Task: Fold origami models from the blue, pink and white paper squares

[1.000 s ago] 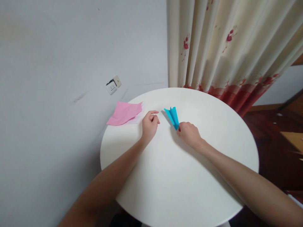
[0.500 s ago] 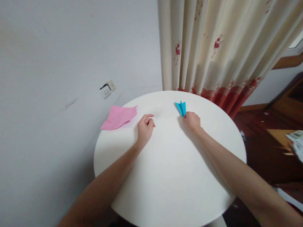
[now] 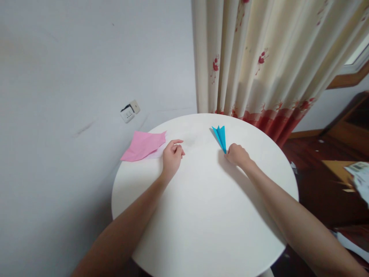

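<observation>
A folded blue paper plane (image 3: 220, 137) lies toward the far side of the white round table (image 3: 207, 215), its narrow nose pointing at me. My right hand (image 3: 238, 154) is closed, with thumb and fingertips pinched at that nose. On the left, my left hand (image 3: 172, 157) rests over the table with nothing in it, its index finger stretched out and the other fingers loosely curled. Just beyond it lies a creased pink sheet of paper (image 3: 144, 145), with a paler sheet (image 3: 157, 154) showing under its edge.
A white wall with a socket (image 3: 127, 114) stands close on the left. Cream and red curtains (image 3: 230, 57) hang behind the table. To the right, papers (image 3: 360, 175) lie on a wooden surface above the dark floor (image 3: 319, 192).
My right hand has drawn back toward me along the blue paper plane, so more of its narrow end shows. The left hand has shifted slightly left. The view has tilted a little.
</observation>
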